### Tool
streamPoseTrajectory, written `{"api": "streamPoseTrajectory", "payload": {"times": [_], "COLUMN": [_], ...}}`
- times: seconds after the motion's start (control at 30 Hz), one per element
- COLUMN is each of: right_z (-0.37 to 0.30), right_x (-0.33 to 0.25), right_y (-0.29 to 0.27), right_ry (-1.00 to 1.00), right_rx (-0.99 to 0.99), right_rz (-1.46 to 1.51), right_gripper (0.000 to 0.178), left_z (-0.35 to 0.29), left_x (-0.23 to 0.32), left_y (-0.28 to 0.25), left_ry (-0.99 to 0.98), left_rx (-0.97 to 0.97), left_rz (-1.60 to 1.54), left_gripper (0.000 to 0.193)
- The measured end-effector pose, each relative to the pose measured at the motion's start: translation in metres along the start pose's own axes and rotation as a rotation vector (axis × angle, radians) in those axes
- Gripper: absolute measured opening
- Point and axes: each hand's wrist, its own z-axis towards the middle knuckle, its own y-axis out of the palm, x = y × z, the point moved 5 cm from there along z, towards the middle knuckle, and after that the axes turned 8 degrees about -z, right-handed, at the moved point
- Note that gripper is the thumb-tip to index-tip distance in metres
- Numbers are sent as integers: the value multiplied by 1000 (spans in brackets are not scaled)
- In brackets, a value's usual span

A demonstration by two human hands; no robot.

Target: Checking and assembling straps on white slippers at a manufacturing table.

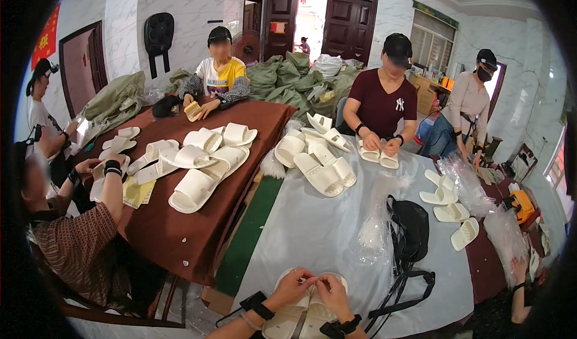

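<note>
At the near edge of the grey-covered table lies a pair of cream slide slippers, the left slipper point(280, 325) beside the right slipper point(317, 322). My left hand point(294, 287) and my right hand point(333, 293) meet above their straps. Both hands have thumb and fingers pinched together, tips almost touching. Whatever is between the fingertips is too small to make out. Dark bands circle both my wrists. Beyond my hands, a bundle of thin clear plastic strands point(377, 234) lies beside a black bag point(410, 228) with loose straps.
A pile of cream slippers point(324, 169) sits farther up this table; a co-worker point(384, 102) there handles another pair. More slippers point(201, 171) cover the brown table point(174, 237) at left, where other people work. Clear plastic bags point(466, 186) lie at right. Green sacks point(288, 81) are heaped behind.
</note>
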Motion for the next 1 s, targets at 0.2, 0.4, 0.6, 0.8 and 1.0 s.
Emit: {"api": "streamPoseTrajectory", "payload": {"times": [0.2, 0.4, 0.6, 0.8, 1.0], "right_z": [0, 0, -2, -3, 2], "right_x": [-6, -11, -20, -28, -15], "right_y": [-1, -1, -2, -8, 2], "right_ry": [-14, 7, -4, 19, 68], "right_rx": [-2, -6, 5, 29, -55], "right_rz": [-20, -8, 41, 76, 146], "right_gripper": [18, 16, 13, 10, 10], "left_z": [-2, 0, -1, 1, 0], "left_x": [-2, -9, -18, -22, -7], "left_y": [-3, -6, -3, 2, -4], "left_ry": [35, 42, -9, -38, -56], "left_rx": [73, 59, 82, 25, 15], "left_rz": [-16, 9, -61, -20, -6], "left_gripper": [16, 17, 22, 23, 21]}}
